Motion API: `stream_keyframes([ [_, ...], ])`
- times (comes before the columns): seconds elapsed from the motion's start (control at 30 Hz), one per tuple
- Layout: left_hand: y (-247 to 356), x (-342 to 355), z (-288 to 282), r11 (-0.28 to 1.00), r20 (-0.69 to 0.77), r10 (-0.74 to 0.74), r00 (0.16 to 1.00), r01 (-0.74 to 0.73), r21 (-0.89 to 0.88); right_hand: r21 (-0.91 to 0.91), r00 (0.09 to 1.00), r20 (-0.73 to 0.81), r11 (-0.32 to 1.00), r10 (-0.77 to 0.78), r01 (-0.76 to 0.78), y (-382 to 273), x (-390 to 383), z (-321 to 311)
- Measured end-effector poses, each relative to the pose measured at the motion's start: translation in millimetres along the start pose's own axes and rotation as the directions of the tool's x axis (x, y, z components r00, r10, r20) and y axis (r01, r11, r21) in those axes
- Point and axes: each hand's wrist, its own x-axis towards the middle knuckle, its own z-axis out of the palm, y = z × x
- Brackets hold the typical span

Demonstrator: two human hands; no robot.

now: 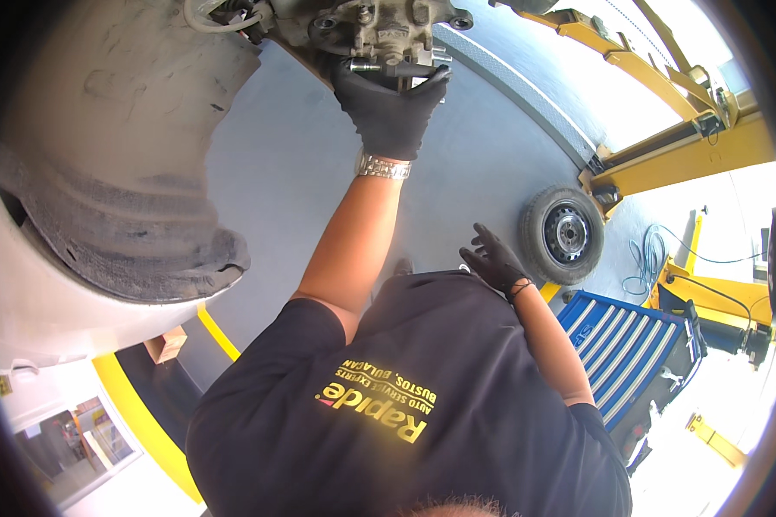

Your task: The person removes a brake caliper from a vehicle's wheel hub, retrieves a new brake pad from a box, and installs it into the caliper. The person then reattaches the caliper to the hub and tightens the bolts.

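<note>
My left hand, in a black glove, is raised to a greasy metal brake caliper at the top of the view. Its thumb and fingers close round the caliper's lower end, beside shiny bolts; the palm hides part of what it grips. A metal watch circles that wrist. Lower down on the right, my right hand, also gloved in black, hangs beside my body. Its fingers are apart, and nothing shows in them.
A dark wheel-arch liner and pale car body fill the left side. At the right are a wheel, a blue tool cabinet, a coiled blue hose and yellow lift arms. A cardboard box sits below the car.
</note>
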Motion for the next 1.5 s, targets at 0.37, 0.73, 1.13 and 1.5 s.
stream_keyframes([
  [0.37,-22,0,7,0.938,-0.109,0.310,0.945,-0.285,0.196,-0.060,1.000,-0.010,0.998,-0.004,0.004,25,-5,-13],
  [0.73,-28,42,-65,0.936,0.373,-0.027,0.928,0.154,-0.316,-0.105,0.999,0.047,0.994,0.003,0.002,36,4,-17],
  [1.13,-43,60,-71,0.819,0.497,0.008,0.867,0.280,-0.501,-0.109,0.997,0.068,0.994,0.034,-0.026,25,9,-5],
  [1.5,-55,83,-54,0.722,0.322,0.621,0.714,-0.682,0.119,-0.230,1.000,0.010,0.973,-0.002,0.004,46,2,16],
])
